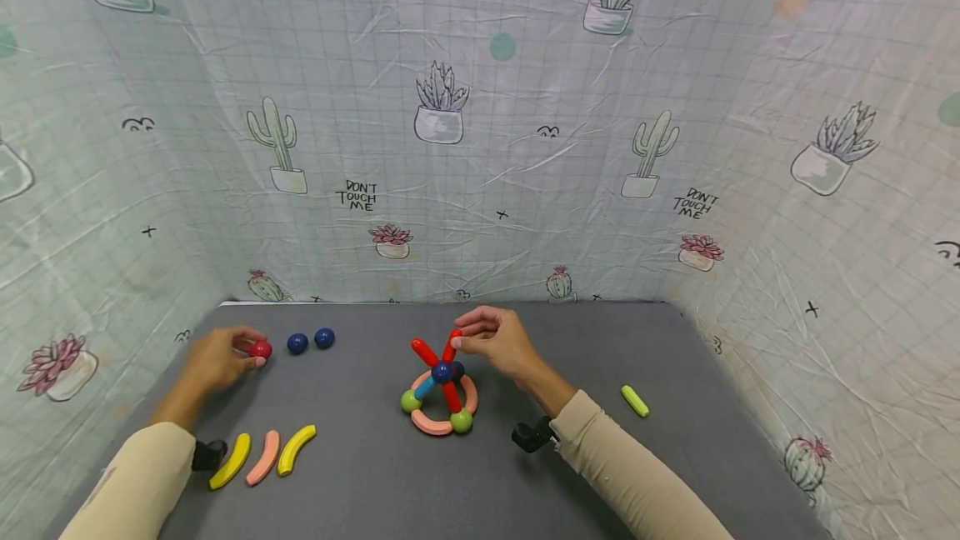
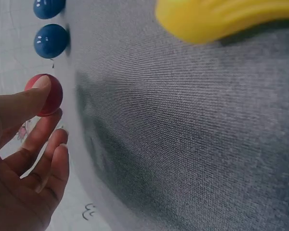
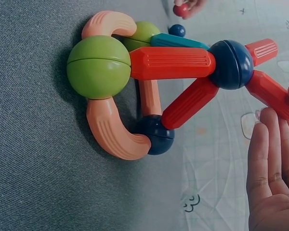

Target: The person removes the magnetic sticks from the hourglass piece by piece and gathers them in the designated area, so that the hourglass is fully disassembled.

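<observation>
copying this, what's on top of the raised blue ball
Two red sticks rise from the blue ball. The right hand pinches one, covering part of its tip. The ball surface beneath their ends is hidden.

A pinched red ball (image 1: 260, 349) is left of a round-based frame (image 1: 443, 372) topped with red sticks (image 1: 424, 352).
</observation>
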Available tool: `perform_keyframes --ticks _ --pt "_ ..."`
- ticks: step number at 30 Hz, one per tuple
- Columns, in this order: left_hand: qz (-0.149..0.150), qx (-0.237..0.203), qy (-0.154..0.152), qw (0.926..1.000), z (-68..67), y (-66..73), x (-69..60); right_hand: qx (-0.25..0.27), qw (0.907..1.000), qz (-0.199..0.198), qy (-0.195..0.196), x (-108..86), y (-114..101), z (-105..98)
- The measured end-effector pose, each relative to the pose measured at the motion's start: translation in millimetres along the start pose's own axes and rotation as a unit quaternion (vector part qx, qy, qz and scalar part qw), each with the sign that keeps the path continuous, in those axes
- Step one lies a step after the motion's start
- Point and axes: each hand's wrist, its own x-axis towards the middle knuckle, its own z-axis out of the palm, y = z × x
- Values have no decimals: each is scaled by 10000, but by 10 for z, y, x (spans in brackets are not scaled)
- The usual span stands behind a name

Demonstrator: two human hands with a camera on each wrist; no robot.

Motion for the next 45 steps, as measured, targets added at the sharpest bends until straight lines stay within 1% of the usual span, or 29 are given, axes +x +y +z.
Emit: perform_keyframes --ticks 4,7,11,17,19,20,22,24,27,30,32,35,37,40,43,45 --pt "-155 66 -303 9994 18 -41 52 38 10000 64 -43 -13 16 19" --pt "-219 139 -439 9987 39 -49 75 17 9999 97 -83 -21 27 36" --pt "-141 197 -447 9987 76 -48 86 4 9998 108 -159 -36 33 57" --pt "-247 185 -473 9984 109 -26 76 43 9996 138 -239 -58 49 87" --pt "-255 204 -452 9984 108 -17 59 41 9996 155 -237 -64 55 94" --pt "-230 232 -392 9987 108 -13 50 29 9996 159 -233 -66 57 96" --pt "-158 271 -213 9993 104 13 29 -5 9996 170 -231 -71 58 101" --pt "-23 314 49 9995 93 75 7 -32 9996 178 -238 -72 63 104" --pt "257 391 502 9976 57 241 -18 -76 9995 161 -249 -72 71 107" --pt "582 410 849 9938 15 485 -52 -74 9995 149 -263 -67 85 108" --pt "805 355 1038 9907 1 672 -88 -78 9995 168 -267 -66 89 110" --pt "1114 149 1180 9866 36 962 -148 -92 9994 184 -282 -71 89 111" --pt "1313 -21 1181 9843 102 1144 -191 -121 9994 187 -283 -77 86 114" --pt "1535 -322 1034 9822 258 1404 -257 -143 9993 187 -276 -84 80 120" --pt "1586 -760 720 9818 450 1638 -321 -137 9994 188 -266 -88 84 127" --pt "1577 -1157 420 9798 583 1760 -348 -134 9994 188 -265 -92 88 131"
